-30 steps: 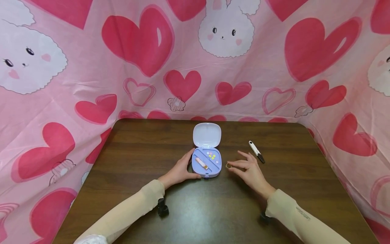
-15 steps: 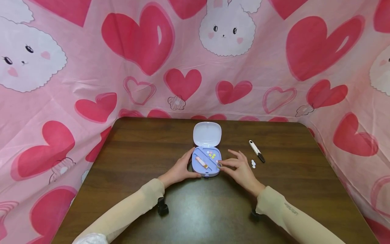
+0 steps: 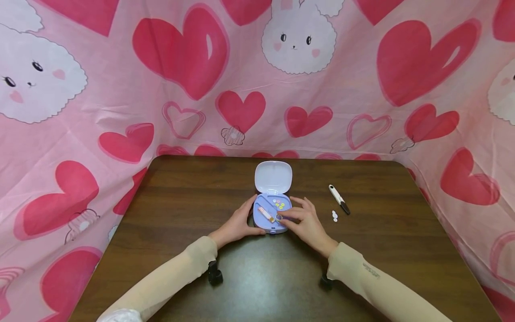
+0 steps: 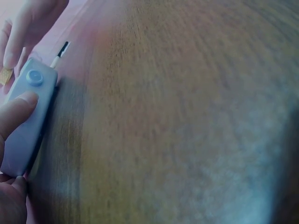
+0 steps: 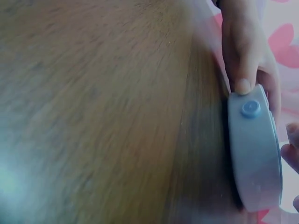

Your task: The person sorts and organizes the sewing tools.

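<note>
A lavender pill box (image 3: 273, 231) stands on the table with its white lid (image 3: 273, 177) raised. My left hand (image 3: 236, 223) grips the box along its left side, thumb at the front corner. Over the box's right half, my right hand (image 3: 305, 225) pinches a small gold ring (image 3: 279, 217) between thumb and index finger; the other fingers are spread. One compartment holds a small tube with an orange end (image 3: 266, 214). Several white, pink and yellow round pieces (image 3: 280, 205) lie across the divider, partly behind my right hand. In the left wrist view, the gold ring (image 4: 5, 76) appears beyond the box.
To the right lie a white-and-black pen-like tool (image 3: 339, 200) and a few small white discs (image 3: 335, 216). The brown wooden table (image 3: 193, 197) is backed by a pink cloth (image 3: 342, 89) printed with hearts and rabbits.
My right hand has moved left with the ring, from beside the box to over it. This uncovered the white discs on the table. My left hand has stayed on the box.
</note>
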The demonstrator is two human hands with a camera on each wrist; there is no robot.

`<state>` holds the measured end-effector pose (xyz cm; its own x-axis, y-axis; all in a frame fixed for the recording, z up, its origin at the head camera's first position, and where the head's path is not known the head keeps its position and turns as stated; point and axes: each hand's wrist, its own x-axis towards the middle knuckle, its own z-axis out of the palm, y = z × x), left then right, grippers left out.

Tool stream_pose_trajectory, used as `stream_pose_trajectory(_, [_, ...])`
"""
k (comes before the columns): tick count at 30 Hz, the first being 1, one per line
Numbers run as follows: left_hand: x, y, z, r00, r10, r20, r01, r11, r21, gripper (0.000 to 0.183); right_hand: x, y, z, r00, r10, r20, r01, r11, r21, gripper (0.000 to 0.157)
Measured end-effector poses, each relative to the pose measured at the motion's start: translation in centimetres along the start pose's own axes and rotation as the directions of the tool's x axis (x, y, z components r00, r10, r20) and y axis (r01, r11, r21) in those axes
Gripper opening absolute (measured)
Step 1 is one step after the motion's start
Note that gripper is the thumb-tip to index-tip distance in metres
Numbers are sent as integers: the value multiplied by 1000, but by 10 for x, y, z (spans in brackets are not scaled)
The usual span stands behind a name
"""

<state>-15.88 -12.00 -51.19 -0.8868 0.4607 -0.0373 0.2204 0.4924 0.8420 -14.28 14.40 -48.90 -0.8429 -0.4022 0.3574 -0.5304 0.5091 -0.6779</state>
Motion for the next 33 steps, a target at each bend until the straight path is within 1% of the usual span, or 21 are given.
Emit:
stream_pose_trajectory(3, [0,0,-1,1000,-3,2,3,1000,2,117,3,-1,6,999,-35,-6,35,999,-12,25])
stream_pose_trajectory(8, [0,0,-1,1000,-14,7,14,1000,1,117,8,-4,16,998,-60,0,60,998,-27,24])
stream_pose_trajectory(12, [0,-1,0,1000,3,0,-3,1000,-4,117,11,-7,22,996,-87,0,87,996,-34,22])
stream_pose_trajectory(16, [1,-1,0,1000,18,-7,-18,1000,-5,116,15,-8,26,990,-137,-18,136,990,-49,21])
stream_pose_trajectory(20, [1,-1,0,1000,20,-11,-20,1000,6,116,18,-7,29,985,-171,-18,170,984,-50,22])
stream_pose_trajectory(25, [0,-1,1,1000,19,-12,-19,1000,14,116,20,-6,33,983,-181,13,181,981,-69,24])
stream_pose_trajectory(33, [0,0,1,1000,14,-7,-14,1000,2,115,25,-6,31,985,-151,80,163,971,-175,23])
